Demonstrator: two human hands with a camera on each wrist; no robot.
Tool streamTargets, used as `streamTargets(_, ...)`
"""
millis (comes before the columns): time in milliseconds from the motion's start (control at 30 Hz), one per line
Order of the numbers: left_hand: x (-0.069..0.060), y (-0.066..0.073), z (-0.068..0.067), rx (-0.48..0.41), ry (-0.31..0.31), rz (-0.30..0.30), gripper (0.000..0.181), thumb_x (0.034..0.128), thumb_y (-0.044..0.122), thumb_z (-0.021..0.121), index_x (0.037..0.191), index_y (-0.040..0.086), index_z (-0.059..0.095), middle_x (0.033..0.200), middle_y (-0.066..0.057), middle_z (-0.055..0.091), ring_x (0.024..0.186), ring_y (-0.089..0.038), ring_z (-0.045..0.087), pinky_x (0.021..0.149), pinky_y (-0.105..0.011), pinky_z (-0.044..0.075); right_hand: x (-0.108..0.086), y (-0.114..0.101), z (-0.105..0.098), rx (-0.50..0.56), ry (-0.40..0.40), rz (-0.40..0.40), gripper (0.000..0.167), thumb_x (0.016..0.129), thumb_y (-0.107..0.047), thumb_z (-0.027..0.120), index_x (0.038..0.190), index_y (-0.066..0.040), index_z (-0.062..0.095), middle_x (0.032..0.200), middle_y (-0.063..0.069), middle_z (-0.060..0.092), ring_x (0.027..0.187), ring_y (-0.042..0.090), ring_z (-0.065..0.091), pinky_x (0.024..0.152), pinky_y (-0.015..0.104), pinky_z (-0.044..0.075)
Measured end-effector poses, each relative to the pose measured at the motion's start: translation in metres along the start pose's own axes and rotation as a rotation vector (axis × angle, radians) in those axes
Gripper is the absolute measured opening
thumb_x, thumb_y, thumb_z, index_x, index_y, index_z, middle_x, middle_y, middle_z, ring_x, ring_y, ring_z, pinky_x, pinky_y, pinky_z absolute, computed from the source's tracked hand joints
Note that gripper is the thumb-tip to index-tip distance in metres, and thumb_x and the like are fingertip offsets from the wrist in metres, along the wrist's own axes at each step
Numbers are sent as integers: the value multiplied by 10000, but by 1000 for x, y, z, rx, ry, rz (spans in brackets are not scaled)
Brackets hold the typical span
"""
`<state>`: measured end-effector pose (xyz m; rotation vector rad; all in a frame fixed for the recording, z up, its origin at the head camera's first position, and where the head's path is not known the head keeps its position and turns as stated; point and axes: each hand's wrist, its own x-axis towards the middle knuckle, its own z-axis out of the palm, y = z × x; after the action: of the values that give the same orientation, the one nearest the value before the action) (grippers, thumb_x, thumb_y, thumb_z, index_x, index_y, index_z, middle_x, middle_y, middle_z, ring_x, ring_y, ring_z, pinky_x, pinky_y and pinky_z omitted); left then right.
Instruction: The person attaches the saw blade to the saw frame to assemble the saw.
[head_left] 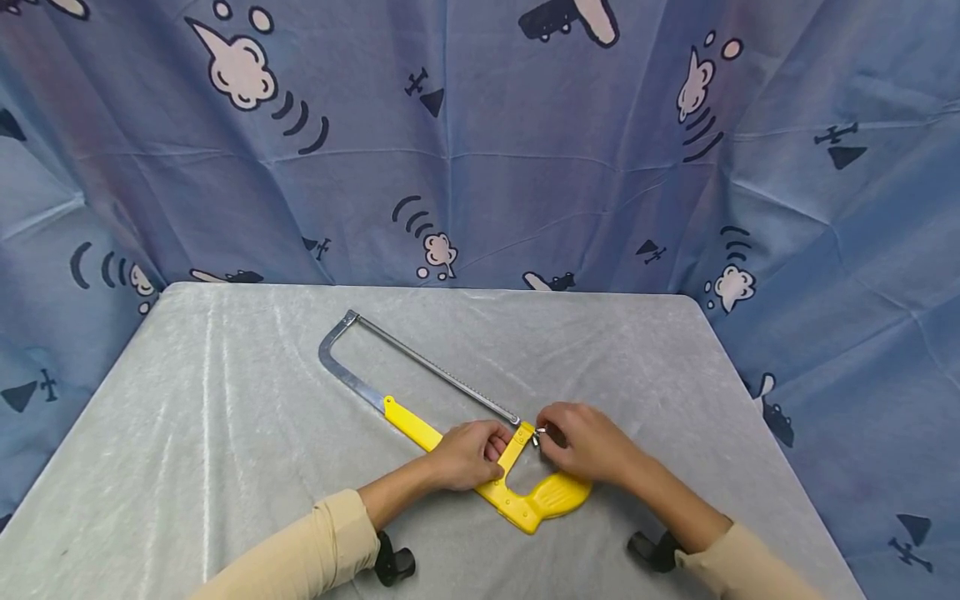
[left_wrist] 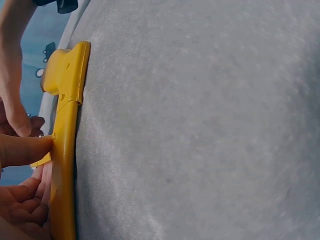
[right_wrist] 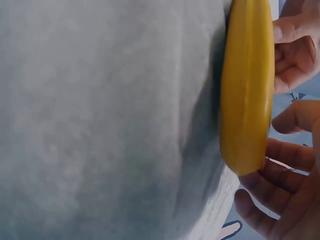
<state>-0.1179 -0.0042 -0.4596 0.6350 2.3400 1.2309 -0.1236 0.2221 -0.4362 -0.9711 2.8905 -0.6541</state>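
A hacksaw point(head_left: 423, 432) lies slantwise on the cloth-covered table, with a yellow handle point(head_left: 561, 495) and a metal front bow. Its thin blade point(head_left: 438, 369) runs along the far side. My left hand point(head_left: 467, 455) grips the yellow frame beside the handle opening; in the left wrist view its thumb point(left_wrist: 25, 150) presses on the frame point(left_wrist: 64, 165). At the end of the blade mount is a small metal wing nut point(head_left: 538, 435). The thumb and curled fingers of my right hand point(head_left: 588, 440) are around this nut. In the right wrist view the handle point(right_wrist: 247, 90) partly hides those fingertips.
Grey plush cloth point(head_left: 247, 467) covers the table. Behind and at both sides hangs a blue patterned curtain point(head_left: 487, 167). A dark wrist mount point(head_left: 393, 560) sits under the left forearm, and another point(head_left: 652, 552) under the right.
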Motion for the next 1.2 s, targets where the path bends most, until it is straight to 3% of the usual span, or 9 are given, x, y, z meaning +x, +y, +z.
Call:
streamTargets(267, 1, 0, 0, 1, -6, -7, 322, 778, -5, 768, 1071, 39, 644, 864, 38, 592, 790, -69, 551, 735, -206, 456, -2, -7, 2, -253, 60, -97, 242, 780, -248, 806, 904, -76, 689, 787, -25, 616, 660, 102, 535, 641, 340, 492)
streamTargets(467, 1, 1, -1, -2, -9, -13, 317, 779, -5, 768, 1068, 39, 644, 861, 31, 594, 781, -62, 544, 730, -209, 456, -1, -9, 4, -311, 84, -92, 288, 759, -295, 851, 859, -92, 672, 737, -50, 562, 627, 108, 507, 612, 334, 465)
streamTargets(933, 0, 0, 0, 6, -2, 6, 304, 785, -1, 759, 1063, 34, 642, 858, 35, 592, 771, -48, 537, 730, -211, 462, -2, -6, 5, -247, 45, -68, 206, 808, -231, 805, 901, -80, 700, 787, -20, 641, 674, 141, 594, 617, 344, 501)
streamTargets(1067, -1, 0, -1, 17, 3, 28, 289, 793, 7, 751, 1058, 26, 640, 850, 51, 585, 762, -40, 535, 722, -205, 466, -3, -3, 4, -142, 5, -32, 176, 846, -205, 767, 943, -68, 715, 843, -7, 674, 728, 128, 617, 662, 342, 523)
streamTargets(1200, -1, 0, -1, 20, 4, 20, 291, 790, 5, 755, 1057, 30, 643, 849, 50, 590, 770, -44, 543, 730, -206, 469, -3, 3, 3, 33, -63, 38, 145, 906, -191, 706, 984, -70, 720, 838, -57, 656, 729, 58, 578, 677, 289, 512)
